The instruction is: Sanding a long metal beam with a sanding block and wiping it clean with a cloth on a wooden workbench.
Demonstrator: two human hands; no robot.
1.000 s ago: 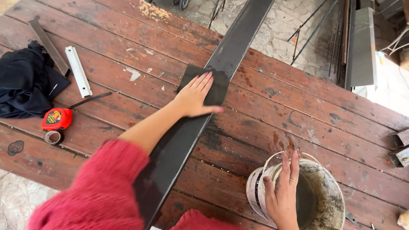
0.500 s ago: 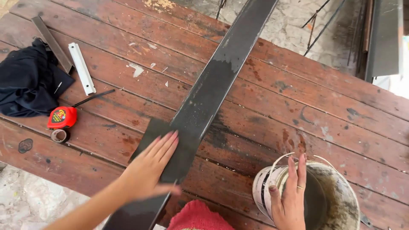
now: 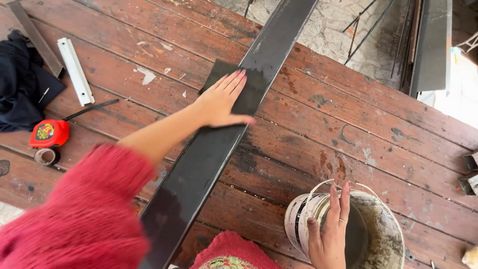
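Note:
A long dark metal bar (image 3: 199,164) lies diagonally across a red-brown wooden table (image 3: 348,129). My left hand (image 3: 221,99) presses flat on a dark square of abrasive sheet (image 3: 249,89) that lies on the bar, fingers stretched out toward the far end. The red fuzzy sleeve of that arm fills the lower left. My right hand (image 3: 331,231) rests on the rim of a dirty white bucket (image 3: 383,234) at the near right, fingers laid over its edge.
A red tape measure (image 3: 49,133) and a roll of tape (image 3: 46,156) lie at the left, beside a black cloth (image 3: 22,94), a white bracket (image 3: 74,69) and a metal strip (image 3: 35,37). Beyond the table's far edge are metal rods and a dark beam (image 3: 430,45).
My left hand has slid the dark sheet back up the bar, away from me, after being drawn down toward me half a second ago. The right hand stays on the bucket.

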